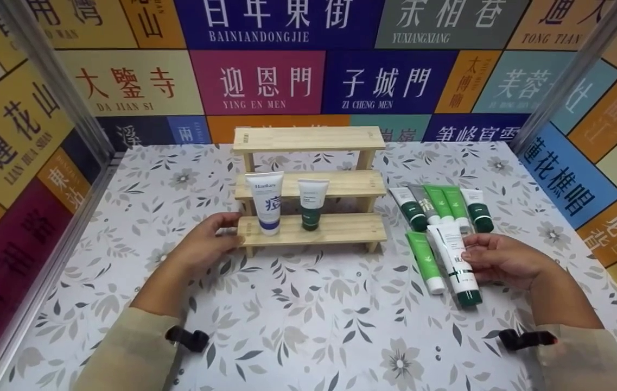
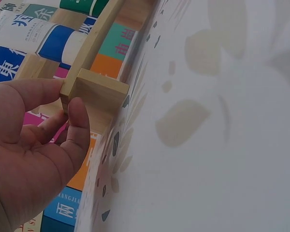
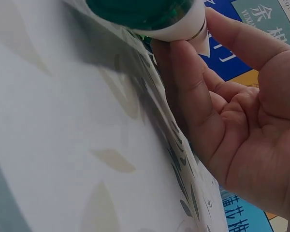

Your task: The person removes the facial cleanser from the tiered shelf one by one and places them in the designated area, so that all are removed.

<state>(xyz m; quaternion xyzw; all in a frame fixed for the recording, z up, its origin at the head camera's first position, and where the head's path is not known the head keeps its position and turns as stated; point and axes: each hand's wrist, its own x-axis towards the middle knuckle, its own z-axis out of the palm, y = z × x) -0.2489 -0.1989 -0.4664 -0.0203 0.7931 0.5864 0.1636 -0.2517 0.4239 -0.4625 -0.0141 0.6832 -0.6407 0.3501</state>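
A three-step wooden display rack (image 1: 335, 231) stands in the middle of the table. My left hand (image 1: 209, 239) pinches the left end of its lowest step between thumb and fingers, as the left wrist view also shows. On that step, a white tube with a blue cap (image 1: 268, 203) and a smaller white and green tube (image 1: 312, 205) stand upright on their caps. To the right, my right hand (image 1: 503, 259) grips a large white tube with a dark green cap (image 1: 453, 260) by its side. A green tube with a white cap (image 1: 426, 263) lies just left of it.
Behind the held tube lie several more tubes, among them a white and green one (image 1: 478, 210), a grey one (image 1: 426, 203) and a light green one (image 1: 438, 202). Printed panels (image 1: 256, 81) wall the table (image 1: 297, 326) at the back and sides.
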